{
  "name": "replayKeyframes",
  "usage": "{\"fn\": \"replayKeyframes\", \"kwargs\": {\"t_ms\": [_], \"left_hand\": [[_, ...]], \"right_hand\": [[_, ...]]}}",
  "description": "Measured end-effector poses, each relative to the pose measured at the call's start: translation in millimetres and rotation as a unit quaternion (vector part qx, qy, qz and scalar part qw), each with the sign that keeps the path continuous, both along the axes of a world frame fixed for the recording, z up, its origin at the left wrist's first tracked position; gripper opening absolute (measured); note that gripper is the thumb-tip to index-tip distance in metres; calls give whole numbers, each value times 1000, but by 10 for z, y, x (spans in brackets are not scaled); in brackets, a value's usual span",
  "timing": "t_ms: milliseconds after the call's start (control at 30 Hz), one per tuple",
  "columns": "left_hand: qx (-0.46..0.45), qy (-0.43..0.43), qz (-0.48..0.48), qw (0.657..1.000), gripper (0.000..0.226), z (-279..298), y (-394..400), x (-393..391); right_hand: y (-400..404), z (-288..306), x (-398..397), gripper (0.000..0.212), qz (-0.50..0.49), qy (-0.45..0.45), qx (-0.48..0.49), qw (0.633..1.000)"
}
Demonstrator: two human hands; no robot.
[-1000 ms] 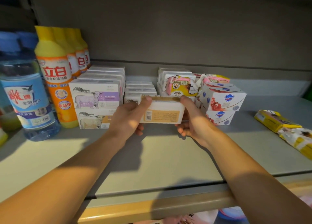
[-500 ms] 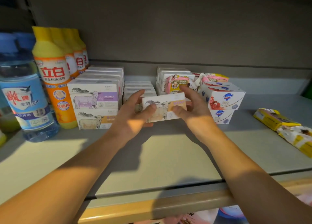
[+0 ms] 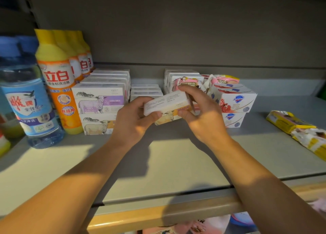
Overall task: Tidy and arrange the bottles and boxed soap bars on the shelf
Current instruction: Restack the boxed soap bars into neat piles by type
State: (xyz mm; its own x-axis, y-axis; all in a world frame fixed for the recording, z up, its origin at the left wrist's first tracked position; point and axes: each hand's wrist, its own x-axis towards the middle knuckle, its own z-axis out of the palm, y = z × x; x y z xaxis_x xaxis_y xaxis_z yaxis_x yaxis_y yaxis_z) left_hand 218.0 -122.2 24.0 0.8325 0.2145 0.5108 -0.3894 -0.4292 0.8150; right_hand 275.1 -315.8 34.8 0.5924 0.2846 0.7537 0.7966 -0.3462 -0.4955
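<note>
Above the grey shelf, in the head view, we see a boxed soap bar held clear of the surface; its long axis runs left to right, the right end tilted higher, the sheep-printed face turned down and toward us; our left hand grips its left end, thumb underneath, and our right hand pinches its right end, so the box lies between the hands; the fine print on top is too small to read; behind it, stacked sheep soap boxes and yellow bottles stand left; the low row of boxes behind is partly hidden.
</note>
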Motion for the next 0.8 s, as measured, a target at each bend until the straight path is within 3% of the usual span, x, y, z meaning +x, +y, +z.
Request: {"fn": "replayKeyframes", "kwargs": {"t_ms": [267,400,633,800], "left_hand": [[142,32,70,987,31,-46,32,36],[173,60,81,980,37,-53,47,47],[167,39,132,976,40,27,3,-253],[294,58,124,946,27,21,312,-678]], "right_hand": [[-13,-137,106,55,-29,146,-134,980],[-8,-157,120,56,-24,166,-160,973],[13,-122,35,59,-45,127,-174,976],[152,-130,-56,45,-44,8,-220,974]]}}
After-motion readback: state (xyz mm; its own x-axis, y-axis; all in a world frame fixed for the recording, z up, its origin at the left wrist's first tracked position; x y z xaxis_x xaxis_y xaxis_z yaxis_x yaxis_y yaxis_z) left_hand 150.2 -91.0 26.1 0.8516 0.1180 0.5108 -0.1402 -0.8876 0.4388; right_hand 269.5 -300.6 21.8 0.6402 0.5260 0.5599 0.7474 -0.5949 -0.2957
